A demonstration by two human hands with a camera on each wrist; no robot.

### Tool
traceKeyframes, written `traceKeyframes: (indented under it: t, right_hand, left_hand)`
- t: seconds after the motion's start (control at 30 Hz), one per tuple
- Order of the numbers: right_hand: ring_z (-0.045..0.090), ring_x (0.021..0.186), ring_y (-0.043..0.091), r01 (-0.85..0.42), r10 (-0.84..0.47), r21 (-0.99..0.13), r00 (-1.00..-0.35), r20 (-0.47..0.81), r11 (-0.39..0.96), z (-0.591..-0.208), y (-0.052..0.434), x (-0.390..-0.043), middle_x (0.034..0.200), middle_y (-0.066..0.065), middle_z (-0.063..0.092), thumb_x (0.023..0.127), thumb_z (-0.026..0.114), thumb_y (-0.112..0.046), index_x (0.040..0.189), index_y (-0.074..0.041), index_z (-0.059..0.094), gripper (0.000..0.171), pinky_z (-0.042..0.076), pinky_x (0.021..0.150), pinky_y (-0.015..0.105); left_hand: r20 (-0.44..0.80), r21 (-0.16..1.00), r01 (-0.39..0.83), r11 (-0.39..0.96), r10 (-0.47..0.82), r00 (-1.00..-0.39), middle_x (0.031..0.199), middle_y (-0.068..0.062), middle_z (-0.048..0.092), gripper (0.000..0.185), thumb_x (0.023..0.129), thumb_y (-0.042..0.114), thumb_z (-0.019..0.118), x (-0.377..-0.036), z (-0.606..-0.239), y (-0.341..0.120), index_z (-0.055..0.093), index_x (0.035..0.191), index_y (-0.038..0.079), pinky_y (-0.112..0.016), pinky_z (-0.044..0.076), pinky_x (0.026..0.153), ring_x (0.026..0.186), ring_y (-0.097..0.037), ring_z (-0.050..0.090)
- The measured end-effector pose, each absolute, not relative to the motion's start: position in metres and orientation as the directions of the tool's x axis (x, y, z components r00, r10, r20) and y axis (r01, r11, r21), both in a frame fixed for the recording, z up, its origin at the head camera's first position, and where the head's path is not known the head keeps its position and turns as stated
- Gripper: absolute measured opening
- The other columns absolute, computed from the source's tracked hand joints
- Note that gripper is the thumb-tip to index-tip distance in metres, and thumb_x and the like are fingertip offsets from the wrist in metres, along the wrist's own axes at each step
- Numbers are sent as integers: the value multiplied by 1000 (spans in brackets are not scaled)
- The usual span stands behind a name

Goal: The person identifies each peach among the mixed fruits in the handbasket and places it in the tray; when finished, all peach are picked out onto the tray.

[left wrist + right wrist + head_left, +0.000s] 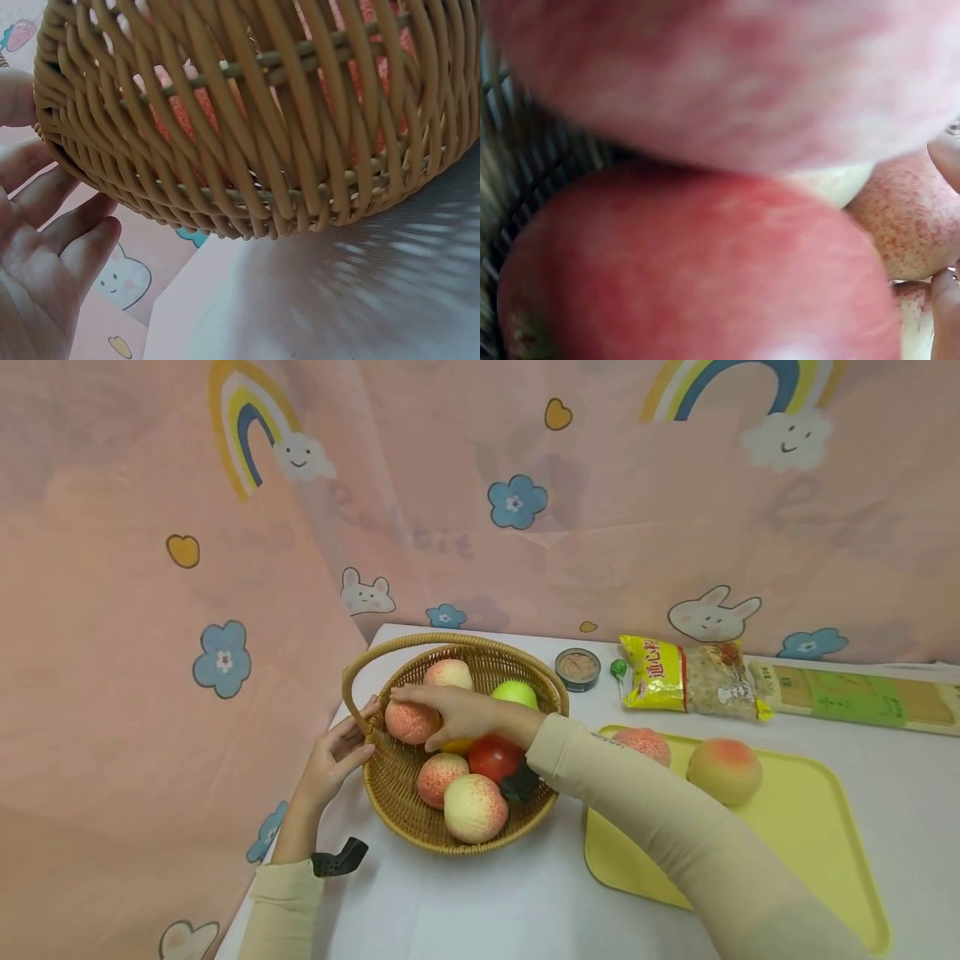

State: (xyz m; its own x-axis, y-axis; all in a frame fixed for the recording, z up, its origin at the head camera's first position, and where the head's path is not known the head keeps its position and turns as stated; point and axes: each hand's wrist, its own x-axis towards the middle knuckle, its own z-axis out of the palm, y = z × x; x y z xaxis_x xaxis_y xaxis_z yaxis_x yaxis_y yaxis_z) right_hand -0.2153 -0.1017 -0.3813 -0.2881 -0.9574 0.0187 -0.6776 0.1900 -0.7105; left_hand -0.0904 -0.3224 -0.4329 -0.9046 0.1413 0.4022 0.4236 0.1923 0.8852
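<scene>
A wicker basket [397, 814] with an arched handle holds several fruits. At its left rim my left hand [335, 758] grips the edge; in the left wrist view the fingers [56, 196] lie against the weave. My right hand [472, 714] reaches into the basket and grips a speckled peach [410, 723] near the left wall, thumb on one side and fingers on the other. Around it sit another peach [448, 673], a green apple [515, 693], a dark red round fruit [493, 758] and two more peaches [476, 808]. A yellow fruit is mostly hidden under the right hand.
A yellow tray [795, 843] on the right bears two peach-like fruits [724, 771], partly behind my right forearm. Along the back lie an open can [577, 669], a green lollipop [618, 670], a yellow food bag [693, 678] and a long flat package [862, 696].
</scene>
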Motion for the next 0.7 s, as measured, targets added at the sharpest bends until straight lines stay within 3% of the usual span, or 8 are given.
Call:
traceKeyframes:
  t: [0.3, 0.5, 0.7]
  right_hand:
    - [26, 143, 18, -780, -943, -599, -311, 119, 181, -388, -106, -211, 153, 5, 33, 80, 68, 3, 143, -9, 42, 70, 33, 113, 32]
    - [30, 142, 19, -823, -940, -546, -295, 172, 159, -391, -108, -213, 150, 8, 38, 79, 70, 3, 141, -6, 44, 68, 31, 114, 31]
    - [36, 138, 19, -846, -937, -517, -276, 216, 130, -391, -109, -213, 143, 6, 48, 78, 72, -1, 137, -6, 49, 63, 30, 115, 30]
  left_hand:
    - [382, 895, 402, 194, 134, -915, 147, -34, 27, 51, 87, -14, 50, -90, -435, -324, 40, 137, -13, -18, 38, 105, 134, -11, 41]
    - [380, 896, 399, 195, 130, -916, 148, -33, 27, 51, 87, -13, 51, -91, -433, -323, 41, 137, -11, -18, 38, 105, 136, -16, 39]
    - [380, 894, 401, 202, 135, -915, 146, -35, 26, 51, 87, -14, 50, -89, -431, -322, 40, 137, -12, -17, 39, 104, 134, -11, 42]
